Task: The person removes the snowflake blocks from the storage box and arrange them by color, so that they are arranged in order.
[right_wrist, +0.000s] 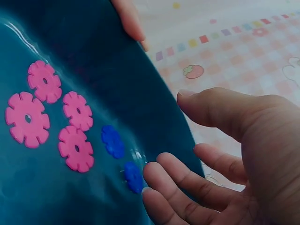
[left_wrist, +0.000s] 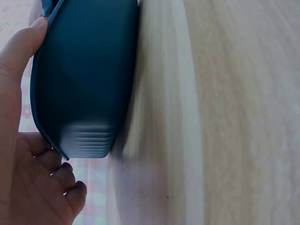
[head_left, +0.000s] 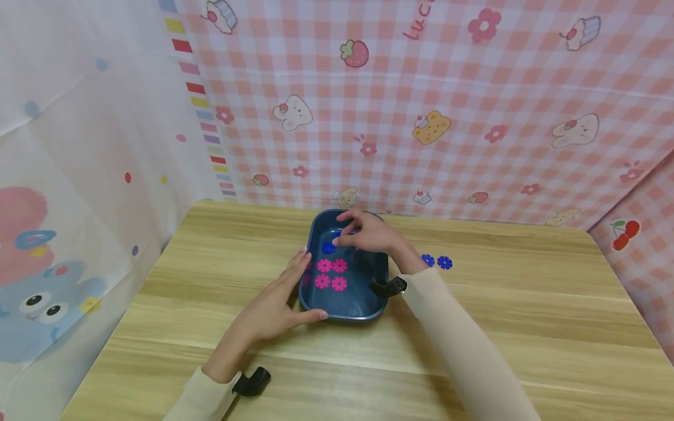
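1. Right hand (head_left: 368, 235), at the tray's one o'clock: fingers loosely bent, thumb apart, gripping nothing — fingertips just beside a blue disc (right_wrist: 133, 177).
2. Left hand (head_left: 275, 307), eight o'clock: spread, touching the tray (head_left: 358, 305); a light brace there should serve best.
3. Inside, another blue disc (right_wrist: 112, 141) lies towards eleven, four pink discs (head_left: 339, 266) near nine — I'd lift fingers straight up, nudging neither colour.
4. Outside, three o'clock: two more blue discs (head_left: 444, 262) on the table (head_left: 553, 304).

Behind the wood-grain table (head_left: 558, 316) hangs a pink checked cloth (head_left: 337, 140) (with a busy cartoon print all over). A dotted white cloth (head_left: 105, 140) hangs on the left, and another checked cloth (head_left: 653, 275) on the right.
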{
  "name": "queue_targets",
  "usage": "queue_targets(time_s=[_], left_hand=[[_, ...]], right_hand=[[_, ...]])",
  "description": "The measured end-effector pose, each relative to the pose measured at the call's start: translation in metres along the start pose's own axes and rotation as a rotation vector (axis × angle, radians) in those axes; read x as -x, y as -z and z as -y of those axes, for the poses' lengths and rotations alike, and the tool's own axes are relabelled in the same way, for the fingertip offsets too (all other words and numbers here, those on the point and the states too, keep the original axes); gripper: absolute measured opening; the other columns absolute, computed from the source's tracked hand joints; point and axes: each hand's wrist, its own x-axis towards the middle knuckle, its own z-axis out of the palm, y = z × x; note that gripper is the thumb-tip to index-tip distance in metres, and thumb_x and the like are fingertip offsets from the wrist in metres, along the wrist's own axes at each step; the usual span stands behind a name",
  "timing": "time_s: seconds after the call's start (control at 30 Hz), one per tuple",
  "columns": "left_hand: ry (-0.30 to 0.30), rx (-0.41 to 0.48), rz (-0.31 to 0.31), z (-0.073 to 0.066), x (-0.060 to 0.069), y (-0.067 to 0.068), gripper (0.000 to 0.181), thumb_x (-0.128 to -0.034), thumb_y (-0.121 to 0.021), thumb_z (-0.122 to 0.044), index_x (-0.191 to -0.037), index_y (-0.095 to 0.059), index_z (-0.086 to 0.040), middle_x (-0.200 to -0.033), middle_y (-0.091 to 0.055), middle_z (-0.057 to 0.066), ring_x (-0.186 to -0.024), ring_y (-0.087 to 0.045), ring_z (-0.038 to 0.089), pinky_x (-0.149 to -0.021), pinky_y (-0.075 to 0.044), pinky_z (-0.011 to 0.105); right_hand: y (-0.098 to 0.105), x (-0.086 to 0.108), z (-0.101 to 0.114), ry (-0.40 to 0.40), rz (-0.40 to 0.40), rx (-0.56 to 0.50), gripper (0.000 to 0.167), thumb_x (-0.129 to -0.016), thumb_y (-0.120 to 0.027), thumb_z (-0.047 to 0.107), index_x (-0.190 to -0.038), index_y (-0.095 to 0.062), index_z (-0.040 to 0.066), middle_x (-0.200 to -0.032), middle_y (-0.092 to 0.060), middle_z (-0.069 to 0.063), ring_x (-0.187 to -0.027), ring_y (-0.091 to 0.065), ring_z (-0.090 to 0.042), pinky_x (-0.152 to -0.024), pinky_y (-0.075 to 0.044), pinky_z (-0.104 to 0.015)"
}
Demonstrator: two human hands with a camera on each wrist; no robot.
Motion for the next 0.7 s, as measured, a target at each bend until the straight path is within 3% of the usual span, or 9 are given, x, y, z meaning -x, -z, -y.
queue_targets(time_s=[0.43,0.7], left_hand=[[-0.002,0.001,0.013,-0.001,0.000,0.001,0.116,-0.0801,-0.070,-0.076,-0.165,-0.002,-0.035,-0.175,-0.001,-0.005,-0.160,-0.016,0.027,-0.123,-0.031,0.060],[0.007,0.013,0.020,-0.002,0.001,0.002,0.116,-0.0773,-0.067,-0.081,-0.164,0.000,-0.041,-0.175,0.001,-0.008,-0.160,-0.015,0.026,-0.123,-0.031,0.059]], right_hand=[[-0.024,-0.016,-0.012,-0.030,0.007,0.044,0.054,-0.091,-0.078,0.031,-0.138,-0.059,0.010,-0.091,-0.070,-0.006,-0.080,-0.069,-0.023,-0.074,-0.060,-0.035],[-0.035,-0.026,-0.018,-0.054,-0.045,0.128,0.040,-0.091,-0.078,0.030,-0.125,-0.068,0.012,-0.069,-0.064,0.000,-0.062,-0.061,-0.015,-0.056,-0.049,-0.026]])
